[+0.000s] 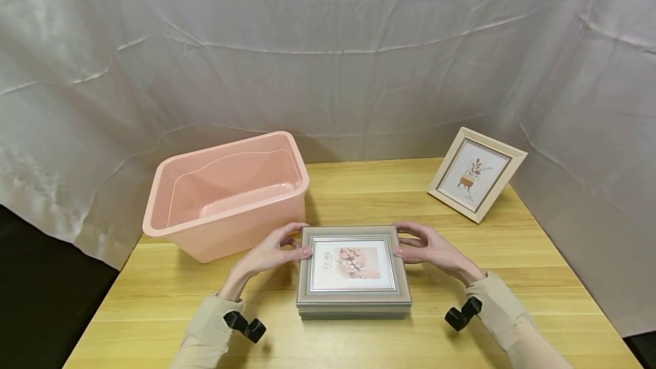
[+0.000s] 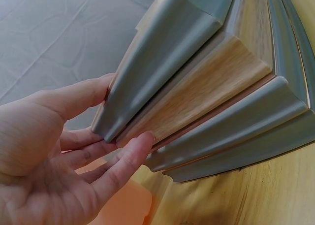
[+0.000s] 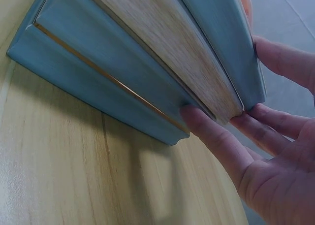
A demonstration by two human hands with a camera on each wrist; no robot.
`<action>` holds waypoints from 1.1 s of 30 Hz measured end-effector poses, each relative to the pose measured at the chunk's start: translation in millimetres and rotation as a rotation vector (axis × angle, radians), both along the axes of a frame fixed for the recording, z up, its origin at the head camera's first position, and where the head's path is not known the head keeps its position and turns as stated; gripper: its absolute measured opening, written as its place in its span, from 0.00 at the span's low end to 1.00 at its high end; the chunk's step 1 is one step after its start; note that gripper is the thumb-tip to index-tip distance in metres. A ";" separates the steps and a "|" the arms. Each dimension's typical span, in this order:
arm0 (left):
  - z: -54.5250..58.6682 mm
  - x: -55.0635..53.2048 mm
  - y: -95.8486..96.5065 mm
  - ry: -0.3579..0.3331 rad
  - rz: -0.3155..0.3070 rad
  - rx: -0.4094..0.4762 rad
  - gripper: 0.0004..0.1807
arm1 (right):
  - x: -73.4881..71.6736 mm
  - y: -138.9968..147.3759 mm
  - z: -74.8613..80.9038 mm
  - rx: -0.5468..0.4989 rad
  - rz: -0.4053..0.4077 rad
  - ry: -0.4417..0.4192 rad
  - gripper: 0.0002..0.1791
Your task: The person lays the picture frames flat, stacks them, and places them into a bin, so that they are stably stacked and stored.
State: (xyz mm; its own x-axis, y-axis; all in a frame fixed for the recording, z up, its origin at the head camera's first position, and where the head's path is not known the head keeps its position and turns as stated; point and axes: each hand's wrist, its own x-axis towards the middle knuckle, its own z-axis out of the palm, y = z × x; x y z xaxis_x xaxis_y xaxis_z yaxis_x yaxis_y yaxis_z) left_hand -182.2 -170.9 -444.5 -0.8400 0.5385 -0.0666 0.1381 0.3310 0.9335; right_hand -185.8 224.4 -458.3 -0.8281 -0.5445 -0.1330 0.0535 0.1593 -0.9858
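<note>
A stack of several picture frames lies flat at the front middle of the table. The top grey picture frame (image 1: 353, 298) shows pink flowers on a white card. Under it, a wood-grain picture frame (image 2: 202, 97) and more grey frames (image 3: 123, 72) show at the sides. My left hand (image 1: 271, 252) holds the stack at its left far corner, thumb on the top frame, one finger against the wood-grain edge. At the right far corner, my right hand (image 1: 433, 252) grips likewise, one finger touching a lower grey frame. Fingertips behind the corners are partly hidden.
A pink plastic bin (image 1: 246, 215) stands at the back left, just behind my left hand. A cream picture frame (image 1: 476, 172) with a plant drawing leans upright at the back right. Grey cloth (image 1: 333, 90) hangs around the wooden table (image 1: 369, 192).
</note>
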 end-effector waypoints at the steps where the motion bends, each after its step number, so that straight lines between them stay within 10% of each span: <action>1: 0.0 0.1 0.0 0.000 0.001 -0.001 0.37 | 0.0 0.0 -0.1 -0.002 0.001 0.000 0.43; 33: -0.1 1.2 0.6 0.014 0.012 -0.009 0.36 | -1.8 3.7 -2.6 0.113 -0.026 0.229 0.35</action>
State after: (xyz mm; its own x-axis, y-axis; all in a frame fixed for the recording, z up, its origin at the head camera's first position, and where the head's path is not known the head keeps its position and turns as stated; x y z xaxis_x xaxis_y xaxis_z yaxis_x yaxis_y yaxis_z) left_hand -181.0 -170.3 -444.6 -0.8474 0.5277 -0.0592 0.1474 0.3409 0.9285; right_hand -187.6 228.1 -460.9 -0.8570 -0.5153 0.0013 -0.1639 0.2702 -0.9487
